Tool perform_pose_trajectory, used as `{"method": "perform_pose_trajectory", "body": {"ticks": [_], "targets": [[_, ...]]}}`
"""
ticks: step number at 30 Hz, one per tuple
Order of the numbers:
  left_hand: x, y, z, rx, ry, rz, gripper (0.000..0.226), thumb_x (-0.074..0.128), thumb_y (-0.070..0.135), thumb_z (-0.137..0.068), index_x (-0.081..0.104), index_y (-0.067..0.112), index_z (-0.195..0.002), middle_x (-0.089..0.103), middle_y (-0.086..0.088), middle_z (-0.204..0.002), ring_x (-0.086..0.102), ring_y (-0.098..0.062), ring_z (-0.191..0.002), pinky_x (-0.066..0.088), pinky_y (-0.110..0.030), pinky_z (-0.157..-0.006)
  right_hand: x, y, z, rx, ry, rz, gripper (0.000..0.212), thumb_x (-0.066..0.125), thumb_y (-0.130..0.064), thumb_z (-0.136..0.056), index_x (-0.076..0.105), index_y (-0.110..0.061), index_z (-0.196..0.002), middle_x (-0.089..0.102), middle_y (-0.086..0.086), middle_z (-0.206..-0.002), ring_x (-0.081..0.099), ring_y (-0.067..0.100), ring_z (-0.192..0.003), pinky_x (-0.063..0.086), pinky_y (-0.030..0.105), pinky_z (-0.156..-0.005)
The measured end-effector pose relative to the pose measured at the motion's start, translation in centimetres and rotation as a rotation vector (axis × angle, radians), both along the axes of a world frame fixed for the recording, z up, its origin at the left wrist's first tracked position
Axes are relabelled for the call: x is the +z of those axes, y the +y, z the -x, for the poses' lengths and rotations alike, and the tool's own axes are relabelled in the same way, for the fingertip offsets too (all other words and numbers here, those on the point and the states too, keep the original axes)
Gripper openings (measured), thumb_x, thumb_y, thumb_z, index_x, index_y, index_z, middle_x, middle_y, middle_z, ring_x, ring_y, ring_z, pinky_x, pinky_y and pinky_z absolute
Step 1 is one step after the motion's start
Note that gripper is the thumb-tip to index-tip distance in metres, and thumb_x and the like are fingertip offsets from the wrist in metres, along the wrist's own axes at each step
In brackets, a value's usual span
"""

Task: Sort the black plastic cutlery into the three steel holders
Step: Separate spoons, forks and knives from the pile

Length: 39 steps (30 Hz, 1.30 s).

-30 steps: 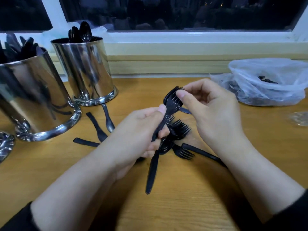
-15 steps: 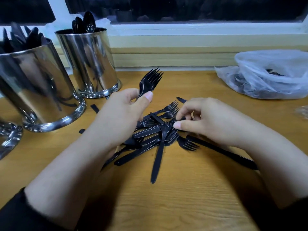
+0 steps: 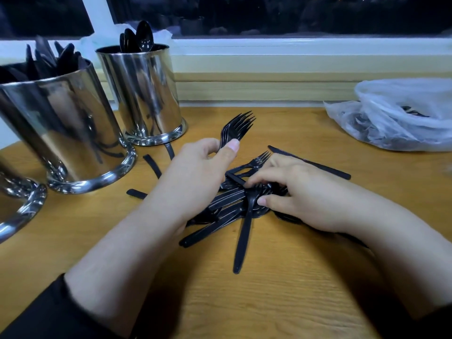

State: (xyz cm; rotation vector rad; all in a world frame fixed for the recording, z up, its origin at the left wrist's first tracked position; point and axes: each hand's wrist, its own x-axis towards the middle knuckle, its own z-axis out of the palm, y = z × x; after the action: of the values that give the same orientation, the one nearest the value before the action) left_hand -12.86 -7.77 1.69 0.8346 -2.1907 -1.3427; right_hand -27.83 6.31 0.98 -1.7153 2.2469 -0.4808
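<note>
A wooden table with a light, visible grain fills the lower and middle frame, lit from above so that shadows fall toward the bottom edge. Along its far side runs a pale wooden ledge beneath a white window frame. Across the top of the frame the window panes are dark, showing night outside.

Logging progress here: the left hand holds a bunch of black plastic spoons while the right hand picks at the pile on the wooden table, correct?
Not quite. The left hand holds a bunch of black plastic forks, not spoons; the head view shows their tines fanned above the thumb. The right hand does pick at the pile of black plastic cutlery on the wooden table.
</note>
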Motion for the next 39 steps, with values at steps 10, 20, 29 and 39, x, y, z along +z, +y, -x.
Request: {"method": "perform_pose_trajectory", "body": {"ticks": [10, 20, 29, 39], "targets": [[0.1, -0.3, -0.1, -0.038, -0.01, -0.023, 0.027, 0.049, 0.05, -0.103, 0.067, 0.031, -0.102, 0.051, 0.012, -0.052, 0.04, -0.003, -0.04, 0.039, -0.033, -0.056, 0.6, 0.2, 0.7, -0.063, 0.046, 0.305, 0.012, 0.061, -0.034, -0.096, 0.068, -0.044, -0.098, 0.054, -0.023, -0.104, 0.047, 0.001, -0.109, 0.038, 0.026, -0.096], [0.7, 0.3, -0.1, -0.146, -0.013, 0.02, 0.024, 0.05, 0.04, -0.105, 0.067, 0.025, -0.099, 0.075, 0.002, -0.079, 0.064, -0.01, -0.055, 0.055, -0.024, -0.053, 1.9, 0.8, 0.0, -0.206, -0.046, 0.565, 0.011, 0.07, -0.029, -0.092, 0.066, -0.039, -0.092, 0.065, -0.022, -0.084, 0.054, -0.013, -0.086, 0.036, 0.002, -0.073], [0.5, 1.1, -0.3, -0.252, -0.052, -0.052, 0.045, 0.046, 0.049, -0.105, 0.063, 0.008, -0.096, 0.049, 0.0, -0.065, 0.035, -0.015, -0.051, 0.031, -0.029, -0.05, 1.3, -0.3, -0.9, -0.394, -0.288, 0.737, 0.017, 0.078, -0.034, -0.085, 0.063, -0.029, -0.088, 0.065, -0.012, -0.085, 0.055, 0.0, -0.07, 0.044, 0.013, -0.066], [0.0, -0.2, -0.2, -0.067, -0.013, 0.052, 0.052, 0.048, 0.055, -0.101, 0.065, 0.008, -0.112, 0.045, 0.005, -0.061, 0.036, -0.007, -0.043, 0.037, -0.033, -0.051, 1.4, 0.6, 0.1, -0.136, -0.052, 0.153, 0.012, 0.068, -0.052, -0.085, 0.07, -0.042, -0.09, 0.056, -0.014, -0.089, 0.053, 0.001, -0.082, 0.036, 0.017, -0.068]]}}
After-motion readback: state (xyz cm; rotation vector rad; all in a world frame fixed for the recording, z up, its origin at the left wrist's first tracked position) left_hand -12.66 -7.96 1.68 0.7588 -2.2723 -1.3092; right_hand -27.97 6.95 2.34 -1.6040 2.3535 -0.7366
